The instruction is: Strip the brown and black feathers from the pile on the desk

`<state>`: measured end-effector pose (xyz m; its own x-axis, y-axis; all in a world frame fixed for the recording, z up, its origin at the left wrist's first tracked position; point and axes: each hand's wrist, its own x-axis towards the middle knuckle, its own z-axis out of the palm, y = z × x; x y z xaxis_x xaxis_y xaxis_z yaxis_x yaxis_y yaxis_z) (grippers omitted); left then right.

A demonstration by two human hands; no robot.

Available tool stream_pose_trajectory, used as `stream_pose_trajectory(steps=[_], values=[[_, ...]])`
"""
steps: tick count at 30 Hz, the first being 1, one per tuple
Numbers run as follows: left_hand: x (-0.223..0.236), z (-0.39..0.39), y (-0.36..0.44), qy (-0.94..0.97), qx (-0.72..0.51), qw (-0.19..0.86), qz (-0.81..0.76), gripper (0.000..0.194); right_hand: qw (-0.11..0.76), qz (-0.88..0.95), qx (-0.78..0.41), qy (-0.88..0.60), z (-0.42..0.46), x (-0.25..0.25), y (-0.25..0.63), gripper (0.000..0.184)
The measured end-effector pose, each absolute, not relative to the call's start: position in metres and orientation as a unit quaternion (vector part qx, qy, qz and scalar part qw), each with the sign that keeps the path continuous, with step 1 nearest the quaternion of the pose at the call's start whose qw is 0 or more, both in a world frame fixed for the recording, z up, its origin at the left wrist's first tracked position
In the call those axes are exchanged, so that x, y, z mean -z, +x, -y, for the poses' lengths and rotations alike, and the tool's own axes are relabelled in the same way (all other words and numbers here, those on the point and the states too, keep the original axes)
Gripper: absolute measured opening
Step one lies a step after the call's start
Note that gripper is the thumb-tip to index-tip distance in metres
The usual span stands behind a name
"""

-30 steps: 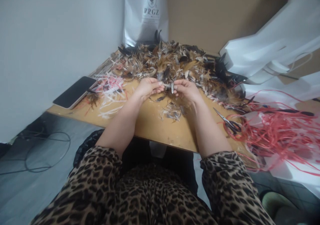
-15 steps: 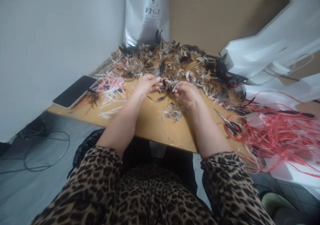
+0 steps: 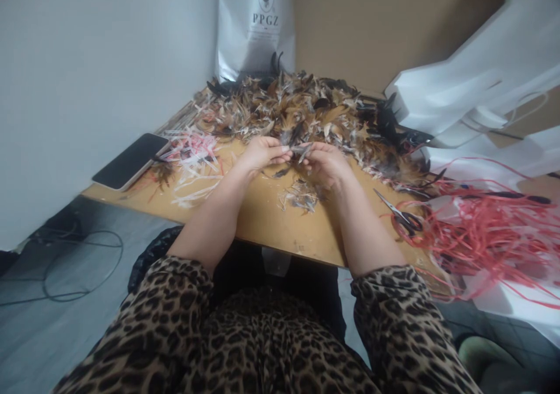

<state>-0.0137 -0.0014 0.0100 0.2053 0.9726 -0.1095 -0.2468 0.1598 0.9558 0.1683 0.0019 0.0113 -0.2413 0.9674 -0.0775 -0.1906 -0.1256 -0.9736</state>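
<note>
Between my fingertips runs a small grey feather (image 3: 300,148), just in front of the heap. My left hand (image 3: 263,154) pinches its left end with thumb and forefinger. On its other end, my right hand (image 3: 322,162) is closed, fingers curled. A large pile of brown and black feathers (image 3: 301,105) spreads right behind both hands. Below them on the wooden board (image 3: 262,219) lies a small scatter of feather scraps (image 3: 301,196). A dark loose feather (image 3: 281,173) rests on the board near my left hand's fingers.
A smartphone (image 3: 131,161) lies at the board's left edge beside pink and white strips (image 3: 195,148). Scissors (image 3: 405,216) rest at the right, next to a tangle of red strips (image 3: 494,236). A silver bag (image 3: 258,32) stands behind; a white machine (image 3: 472,73) is at right.
My left hand has moved slightly right and down, so its fingertips are now closer to the right hand's. The right hand has hardly moved.
</note>
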Motion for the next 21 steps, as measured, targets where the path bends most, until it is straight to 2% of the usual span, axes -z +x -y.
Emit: stream_pose_trajectory(steps=[9,15,21], values=[[-0.008,0.001,-0.009,0.378,-0.533,0.658,-0.374,0.011,0.440,0.407,-0.731,-0.326,0.003,-0.016,0.164,0.037],[-0.003,0.001,-0.007,0.391,-0.505,0.684,-0.352,0.003,0.482,0.417,-0.664,-0.391,0.004,-0.011,0.151,0.036],[-0.005,0.000,-0.011,0.374,-0.491,0.691,-0.376,0.005,0.494,0.462,-0.610,-0.412,0.003,-0.016,0.160,0.031]])
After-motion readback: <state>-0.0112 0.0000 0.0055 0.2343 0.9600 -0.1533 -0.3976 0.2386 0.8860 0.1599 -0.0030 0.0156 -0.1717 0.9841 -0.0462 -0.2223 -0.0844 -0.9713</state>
